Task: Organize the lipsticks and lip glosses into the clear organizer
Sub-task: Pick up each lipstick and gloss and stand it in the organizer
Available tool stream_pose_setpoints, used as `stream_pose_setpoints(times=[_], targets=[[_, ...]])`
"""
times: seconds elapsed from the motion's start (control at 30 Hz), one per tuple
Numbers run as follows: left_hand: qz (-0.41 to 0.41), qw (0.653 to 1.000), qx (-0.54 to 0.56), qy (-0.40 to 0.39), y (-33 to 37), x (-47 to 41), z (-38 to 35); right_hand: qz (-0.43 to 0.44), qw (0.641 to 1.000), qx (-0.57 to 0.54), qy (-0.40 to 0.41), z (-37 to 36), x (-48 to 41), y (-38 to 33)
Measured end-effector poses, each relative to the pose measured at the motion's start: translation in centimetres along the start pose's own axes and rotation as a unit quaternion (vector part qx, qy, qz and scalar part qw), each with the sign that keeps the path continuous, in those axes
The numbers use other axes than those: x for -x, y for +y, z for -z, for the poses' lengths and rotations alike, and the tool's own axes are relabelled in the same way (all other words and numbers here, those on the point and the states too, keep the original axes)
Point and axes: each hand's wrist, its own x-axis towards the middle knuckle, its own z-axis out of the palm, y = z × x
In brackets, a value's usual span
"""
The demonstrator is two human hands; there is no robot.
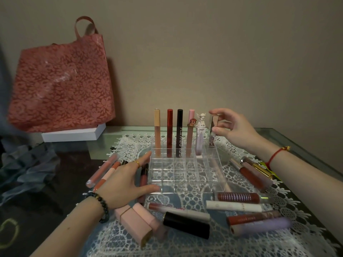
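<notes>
Filling the back row: the right hand (235,127), its grip closed on a mirrored lip gloss (212,133), lowers it toward the clear organizer's (185,175) rightmost back cell. Left hand (124,180), released, steadies the organizer's edge. Next move likely needs vertical alignment before letting go.

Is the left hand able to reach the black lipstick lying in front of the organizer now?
Probably yes. The left hand rests open against the organizer and holds nothing; the black lipstick lies uncovered nearby on the lace cloth.
</notes>
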Motion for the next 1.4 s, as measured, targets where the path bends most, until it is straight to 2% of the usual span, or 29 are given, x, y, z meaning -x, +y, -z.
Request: stream_pose_setpoints(times=[0.67, 0.8, 0.93, 1.07, 1.23, 1.4], targets=[[-0.003, 1.0, -0.005, -0.002, -0.1, 0.1, 0.0, 0.0, 1.0, 0.004, -0.01, 0.8, 0.6, -0.1], [-0.005, 1.0, -0.022, -0.001, -0.2, 0.1, -0.1, 0.009, 1.0, -0.011, 0.028, 1.3, 1.2, -1.0], [-0.008, 0.999, -0.05, 0.0, -0.2, 0.1, -0.1, 0.054, 0.994, -0.041, 0.089, 1.7, 2.1, -2.8], [-0.003, 0.999, -0.046, 0.022, 0.0, 0.2, -0.1, 0.099, 0.986, -0.092, 0.099, 1.3, 3.9, -5.3], [-0.11, 0.987, -0.04, 0.106, 1.5, 0.6, 0.7, 0.126, 0.985, -0.106, 0.05, -0.7, 7.0, -7.9], [-0.204, 0.974, -0.075, 0.069, 3.2, 1.4, 1.0, 0.103, 0.992, -0.074, 0.004, -2.9, 9.4, -7.4]])
